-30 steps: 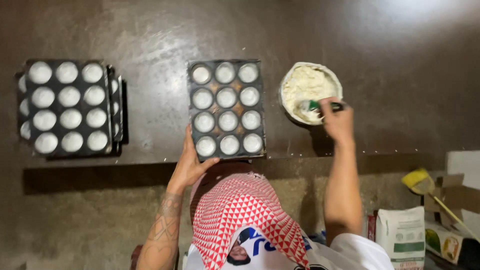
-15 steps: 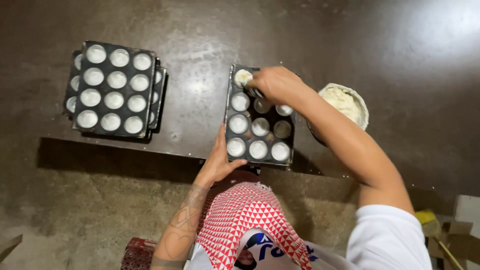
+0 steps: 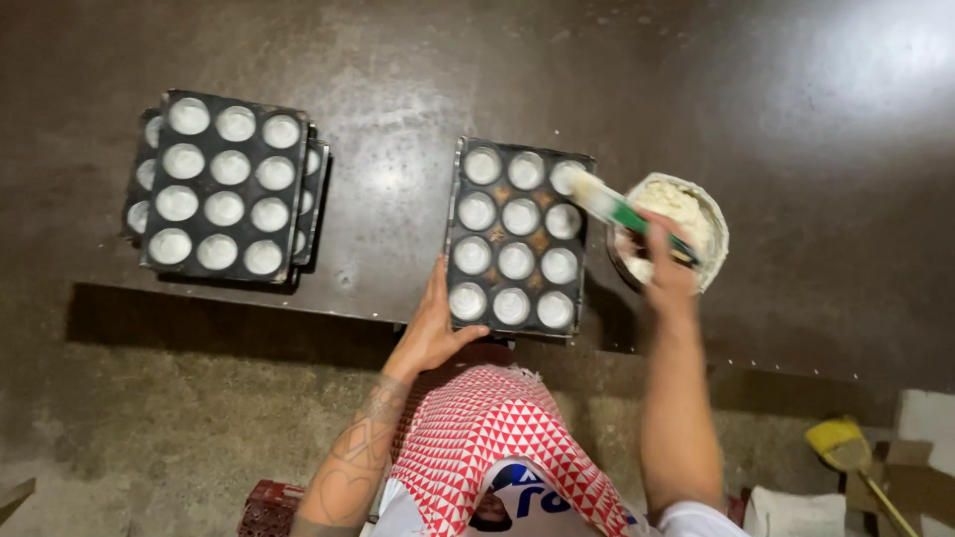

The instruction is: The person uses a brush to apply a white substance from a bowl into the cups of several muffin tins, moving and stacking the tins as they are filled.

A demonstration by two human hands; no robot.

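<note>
Right hand [image 3: 668, 270] is now drawn back from the dark twelve-cup metal muffin tray [image 3: 517, 237] to the round batter bowl [image 3: 714, 231], gripping a green-handled spatula [image 3: 629, 215]; left hand [image 3: 435, 323] is laid flat, open, against the tray's near edge; cups are white-coated.

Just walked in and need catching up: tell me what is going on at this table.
A person in a red-and-white patterned head covering works at a dark table. The left hand rests against the near left edge of a dark twelve-cup baking tray, whose cups hold pale filling. The right hand holds a green-handled spatula over the rim of a bowl of pale mixture beside the tray. A stack of filled trays sits further left.
</note>
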